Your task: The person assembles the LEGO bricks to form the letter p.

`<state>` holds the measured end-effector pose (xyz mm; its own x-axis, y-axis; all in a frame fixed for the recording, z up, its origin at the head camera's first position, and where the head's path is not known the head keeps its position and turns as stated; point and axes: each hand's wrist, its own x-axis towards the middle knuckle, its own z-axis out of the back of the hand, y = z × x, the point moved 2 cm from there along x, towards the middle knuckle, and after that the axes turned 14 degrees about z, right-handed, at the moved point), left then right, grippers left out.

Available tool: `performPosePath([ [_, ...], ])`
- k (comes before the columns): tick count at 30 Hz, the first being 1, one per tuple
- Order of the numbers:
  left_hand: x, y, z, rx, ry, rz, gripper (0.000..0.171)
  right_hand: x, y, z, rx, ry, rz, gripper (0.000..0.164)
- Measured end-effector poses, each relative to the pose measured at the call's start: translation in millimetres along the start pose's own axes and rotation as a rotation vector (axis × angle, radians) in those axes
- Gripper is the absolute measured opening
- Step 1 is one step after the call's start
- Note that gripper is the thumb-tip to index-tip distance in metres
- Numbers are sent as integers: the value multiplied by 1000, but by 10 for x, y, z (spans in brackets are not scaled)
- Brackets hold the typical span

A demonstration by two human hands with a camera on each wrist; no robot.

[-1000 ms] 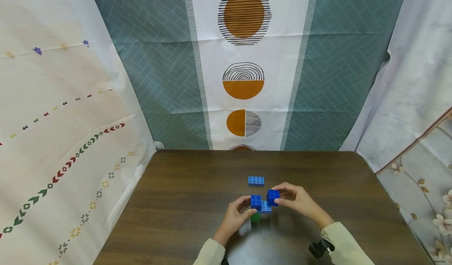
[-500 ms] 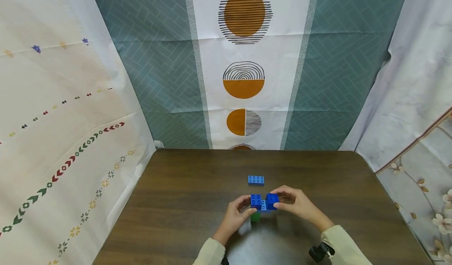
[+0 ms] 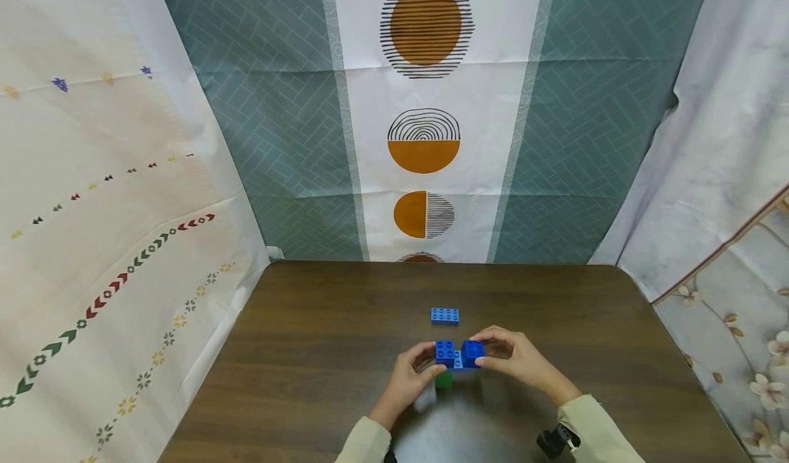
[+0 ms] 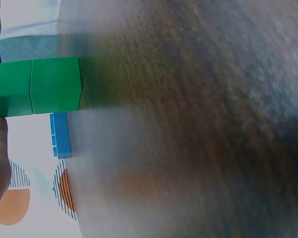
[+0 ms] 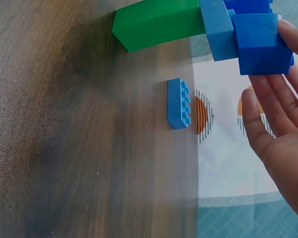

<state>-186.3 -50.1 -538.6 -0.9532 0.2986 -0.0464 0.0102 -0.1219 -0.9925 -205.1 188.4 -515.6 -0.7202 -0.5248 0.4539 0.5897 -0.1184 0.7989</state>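
Two green bricks form an upright column on the table. Across its top lies a light blue brick, jutting out to the right. Two dark blue bricks stand on this light blue one, a narrow gap between them. My left hand holds the left dark blue brick between thumb and fingers. The right dark blue brick is pinched by my right hand, at the light blue brick's right end; whether it is fully pressed down I cannot tell.
Another light blue brick with studs lies on the brown wooden table, behind the stack. Patterned cloths hang behind the table and at both sides. A dark wrist device sits at the right sleeve.
My right hand has brought its dark blue brick down and slightly left onto the light blue brick's right end. The left hand has stayed in place on its brick.
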Motion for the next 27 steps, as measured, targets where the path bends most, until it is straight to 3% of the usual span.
performPosePath([
  [8,103,253,-4,5,-10,5,33,87,104,-12,-75,33,-12,31],
  [14,114,286,7,-2,-11,8,34,142,272,5,-65,46,-43,30],
  [19,111,278,18,-2,-9,4,34,112,106,6,-74,53,-52,31],
  [27,104,290,8,1,-17,-14,34,104,-44,56,34,78,-69,29],
])
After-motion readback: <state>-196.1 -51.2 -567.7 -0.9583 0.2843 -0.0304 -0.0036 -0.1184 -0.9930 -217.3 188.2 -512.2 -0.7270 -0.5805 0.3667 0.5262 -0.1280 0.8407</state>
